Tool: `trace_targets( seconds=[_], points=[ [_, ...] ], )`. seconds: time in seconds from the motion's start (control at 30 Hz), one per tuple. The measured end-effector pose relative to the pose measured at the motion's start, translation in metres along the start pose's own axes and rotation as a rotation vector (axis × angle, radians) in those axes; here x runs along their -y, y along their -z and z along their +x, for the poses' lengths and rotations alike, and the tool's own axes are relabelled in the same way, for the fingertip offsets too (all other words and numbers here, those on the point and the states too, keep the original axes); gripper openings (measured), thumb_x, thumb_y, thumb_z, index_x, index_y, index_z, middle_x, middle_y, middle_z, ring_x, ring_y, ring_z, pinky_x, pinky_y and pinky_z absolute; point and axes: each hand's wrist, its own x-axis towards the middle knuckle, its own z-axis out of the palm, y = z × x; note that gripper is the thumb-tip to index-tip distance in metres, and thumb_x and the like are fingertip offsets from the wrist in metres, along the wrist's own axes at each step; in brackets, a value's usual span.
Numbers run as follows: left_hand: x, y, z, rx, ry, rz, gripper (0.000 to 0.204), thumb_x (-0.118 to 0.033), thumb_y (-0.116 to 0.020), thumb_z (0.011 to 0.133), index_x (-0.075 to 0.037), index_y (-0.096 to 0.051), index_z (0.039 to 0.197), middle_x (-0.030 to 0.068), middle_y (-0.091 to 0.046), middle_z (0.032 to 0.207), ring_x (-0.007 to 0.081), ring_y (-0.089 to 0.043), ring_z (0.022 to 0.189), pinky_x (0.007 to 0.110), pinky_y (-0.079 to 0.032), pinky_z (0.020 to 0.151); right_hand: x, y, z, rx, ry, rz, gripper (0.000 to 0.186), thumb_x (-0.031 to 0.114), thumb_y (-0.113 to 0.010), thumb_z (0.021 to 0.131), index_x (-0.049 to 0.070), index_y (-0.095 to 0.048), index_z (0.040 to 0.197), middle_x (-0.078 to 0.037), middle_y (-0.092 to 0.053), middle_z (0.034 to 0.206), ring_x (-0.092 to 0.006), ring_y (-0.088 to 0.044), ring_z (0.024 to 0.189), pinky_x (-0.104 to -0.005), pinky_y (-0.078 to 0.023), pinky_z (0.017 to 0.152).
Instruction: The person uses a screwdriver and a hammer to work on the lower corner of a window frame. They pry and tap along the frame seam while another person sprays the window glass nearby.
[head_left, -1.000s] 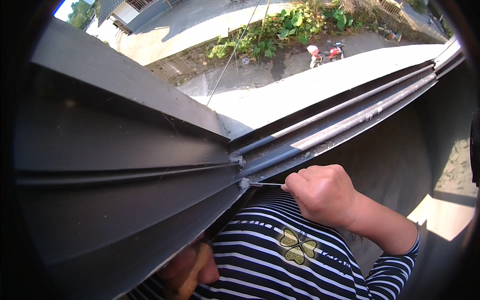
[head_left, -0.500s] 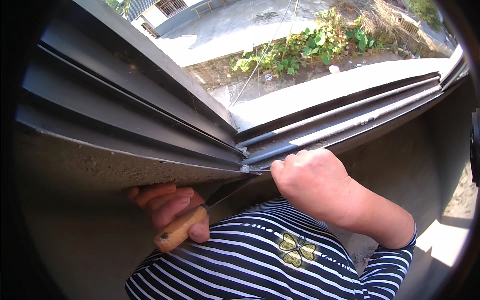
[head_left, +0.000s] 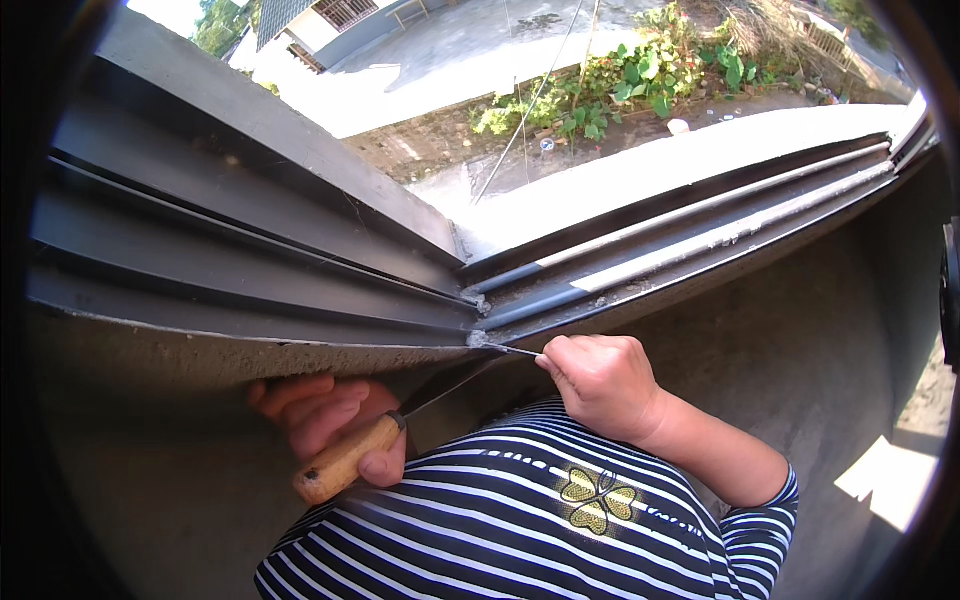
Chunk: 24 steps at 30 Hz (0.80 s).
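Note:
My left hand [head_left: 330, 420], below the window frame's inner edge, holds a wooden-handled tool [head_left: 348, 462] between thumb and fingers. Its dark, flat blade points up and right toward the frame corner; the exact kind cannot be told. My right hand [head_left: 610, 385] is closed around a thin metal rod-like tool [head_left: 518, 350], most of it hidden in the fist. The rod's tip touches or nearly touches a whitish-grey lump [head_left: 478, 340] at the inner corner of the dark metal window frame [head_left: 250, 265]. A second such lump [head_left: 475, 300] sits just above, in the same corner.
The lower window track [head_left: 720, 235] runs right with grit in its grooves, beside a sunlit sill [head_left: 680, 175]. A rough wall [head_left: 200, 350] lies under the left frame. Outside are green plants [head_left: 640, 75], paving and a house. My striped shirt [head_left: 500, 500] is close below.
My right hand has dropped a little lower and turned, showing more of the thin rod. My left hand and the wooden-handled tool have shifted slightly left; the view has also shifted.

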Motion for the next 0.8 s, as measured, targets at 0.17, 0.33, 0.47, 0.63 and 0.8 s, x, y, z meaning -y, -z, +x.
trace_targets(
  seconds=[0.17, 0.33, 0.47, 0.63, 0.8],
  points=[
    [0.002, -0.002, -0.001, -0.012, -0.007, 0.0, 0.042, -0.049, -0.035, 0.089, -0.012, -0.051, 0.078, 0.0002, -0.051, 0.063, 0.0212, -0.05, 0.077, 0.046, -0.032, 0.09, -0.004, -0.014, 0.001, -0.091, -0.03, 0.161, 0.018, 0.011, -0.066, 0.086, 0.005, -0.055, 0.073, -0.013, -0.058, 0.061, -0.03, -0.061, 0.055, -0.0384, -0.047, 0.048],
    [0.001, -0.002, -0.003, -0.017, -0.008, 0.011, 0.041, -0.047, -0.035, 0.088, -0.011, -0.052, 0.078, 0.0006, -0.051, 0.062, 0.0218, -0.05, 0.076, 0.046, -0.032, 0.089, 0.018, 0.019, 0.013, 0.138, -0.046, -0.2, 0.012, 0.009, -0.065, 0.082, 0.006, -0.058, 0.072, -0.011, -0.06, 0.061, -0.0269, -0.062, 0.055, -0.0366, -0.05, 0.049],
    [0.001, -0.005, -0.003, -0.044, 0.007, -0.002, 0.04, -0.046, -0.036, 0.087, -0.01, -0.052, 0.079, 0.0014, -0.051, 0.062, 0.0222, -0.05, 0.076, 0.046, -0.032, 0.09, 0.027, 0.037, 0.027, 0.119, 0.162, -0.349, 0.008, 0.007, -0.063, 0.076, 0.005, -0.057, 0.071, -0.01, -0.061, 0.061, -0.0243, -0.065, 0.059, -0.0352, -0.052, 0.051],
    [0.001, -0.005, -0.004, -0.052, 0.007, -0.006, 0.039, -0.045, -0.037, 0.087, -0.01, -0.052, 0.079, 0.0017, -0.051, 0.061, 0.0226, -0.05, 0.076, 0.046, -0.032, 0.089, 0.013, 0.017, 0.019, 0.139, 0.033, -0.205, 0.013, 0.007, -0.063, 0.082, 0.005, -0.057, 0.071, -0.011, -0.061, 0.063, -0.0257, -0.063, 0.056, -0.0341, -0.051, 0.05],
    [0.005, -0.005, -0.003, -0.037, -0.044, -0.007, 0.038, -0.044, -0.036, 0.087, -0.01, -0.052, 0.079, 0.001, -0.051, 0.062, 0.0223, -0.05, 0.075, 0.045, -0.032, 0.088, -0.005, -0.019, 0.009, -0.121, 0.058, 0.204, 0.014, 0.01, -0.065, 0.086, 0.006, -0.057, 0.076, -0.012, -0.059, 0.064, -0.0288, -0.061, 0.057, -0.0371, -0.048, 0.051]
  ],
)
